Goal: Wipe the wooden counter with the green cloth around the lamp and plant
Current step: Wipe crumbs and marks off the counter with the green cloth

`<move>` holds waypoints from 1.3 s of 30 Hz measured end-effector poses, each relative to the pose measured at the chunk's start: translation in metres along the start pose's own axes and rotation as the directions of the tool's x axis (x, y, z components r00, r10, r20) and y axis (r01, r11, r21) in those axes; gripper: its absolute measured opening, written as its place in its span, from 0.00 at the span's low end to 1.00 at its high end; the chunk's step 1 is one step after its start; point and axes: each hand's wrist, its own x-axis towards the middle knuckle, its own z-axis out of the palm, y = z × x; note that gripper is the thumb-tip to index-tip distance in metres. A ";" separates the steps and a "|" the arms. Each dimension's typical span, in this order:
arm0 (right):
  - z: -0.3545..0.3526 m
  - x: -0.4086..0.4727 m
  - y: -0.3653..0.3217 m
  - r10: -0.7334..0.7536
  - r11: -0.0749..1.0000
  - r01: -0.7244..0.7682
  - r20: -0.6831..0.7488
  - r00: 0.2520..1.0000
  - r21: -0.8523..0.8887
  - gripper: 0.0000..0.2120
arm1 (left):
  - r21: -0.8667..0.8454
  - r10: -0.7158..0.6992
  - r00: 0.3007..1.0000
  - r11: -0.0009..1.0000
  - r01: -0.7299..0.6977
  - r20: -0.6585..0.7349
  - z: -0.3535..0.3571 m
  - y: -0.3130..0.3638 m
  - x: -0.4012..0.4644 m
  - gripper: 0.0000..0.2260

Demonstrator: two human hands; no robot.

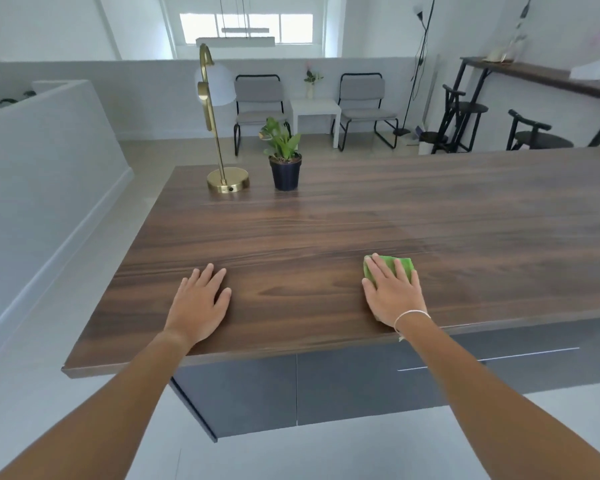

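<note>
my right hand [392, 292] presses flat, fingers spread, on the green cloth [390, 266] at the desk's [326, 230] near edge — lamp [227, 180] and plant [284, 157] lie far-left; left hand [200, 303] is nearer, open flat.

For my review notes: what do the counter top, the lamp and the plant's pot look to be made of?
Counter top: dark wood or wood-look laminate, satin; streaked grain, soft sheen. Lamp: brass-coloured metal, polished; its round base shows bright reflections. The shade looks like frosted white glass or plastic. Pot: dark, matte, probably plastic.
</note>
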 end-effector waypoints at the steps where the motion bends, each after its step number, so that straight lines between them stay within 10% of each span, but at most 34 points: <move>1: -0.006 0.002 0.023 0.046 0.999 -0.046 -0.009 0.999 -0.008 0.25 | 0.001 0.022 1.000 1.000 -0.022 0.002 0.003 0.010 0.006 0.22; 10: -0.029 0.061 0.092 0.146 0.989 -0.146 -0.001 0.989 -0.025 0.24 | 0.023 0.046 0.999 0.999 -0.046 0.011 0.023 0.041 0.044 0.23; 20: -0.007 0.075 0.039 -0.270 0.960 0.272 0.038 0.962 -0.068 0.25 | 0.003 0.028 1.000 1.000 -0.028 0.014 0.022 0.041 0.047 0.23; 29: -0.025 0.147 0.076 0.031 0.998 -0.031 -0.002 1.000 -0.048 0.27 | -0.043 -0.039 0.999 0.998 0.039 -0.009 -0.004 0.003 0.076 0.24; 39: 0.010 0.212 -0.100 -0.211 0.976 0.213 0.061 0.976 -0.045 0.26 | -0.008 -0.103 0.994 0.995 0.103 -0.025 -0.023 -0.070 0.119 0.24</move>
